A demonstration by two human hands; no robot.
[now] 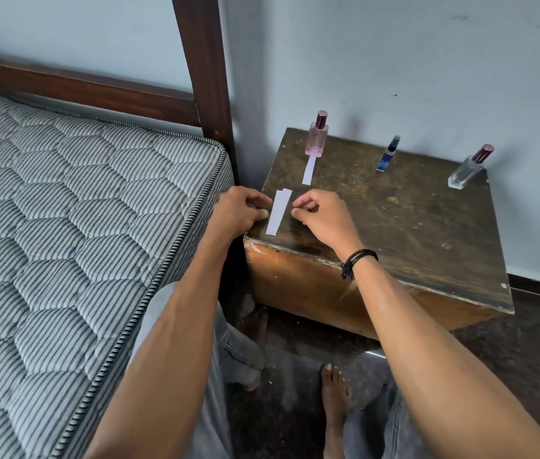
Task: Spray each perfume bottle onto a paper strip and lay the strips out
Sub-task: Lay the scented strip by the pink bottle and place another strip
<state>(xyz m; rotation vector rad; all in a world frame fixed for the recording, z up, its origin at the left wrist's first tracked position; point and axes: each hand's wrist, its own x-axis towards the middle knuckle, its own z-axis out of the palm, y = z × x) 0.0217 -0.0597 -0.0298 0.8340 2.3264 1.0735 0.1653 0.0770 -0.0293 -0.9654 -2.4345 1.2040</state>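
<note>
Three perfume bottles stand along the back of a worn wooden bedside table (411, 233): a pink bottle (317, 139) at the left, a small blue bottle (387, 155) in the middle, a clear bottle (465, 170) with a dark red cap at the right. One white paper strip (309, 170) lies flat in front of the pink bottle. A small stack of white strips (278, 212) lies near the table's front left corner. My left hand (243, 210) rests at the stack's left edge and my right hand (320, 213) at its right, fingers curled, thumbs touching or nearly touching the paper.
A mattress (63, 226) in striped quilted fabric fills the left side, with a dark wooden bedpost (207, 77) between it and the table. A pale wall stands right behind the bottles. My bare feet are on the dark floor (527, 359) below the table.
</note>
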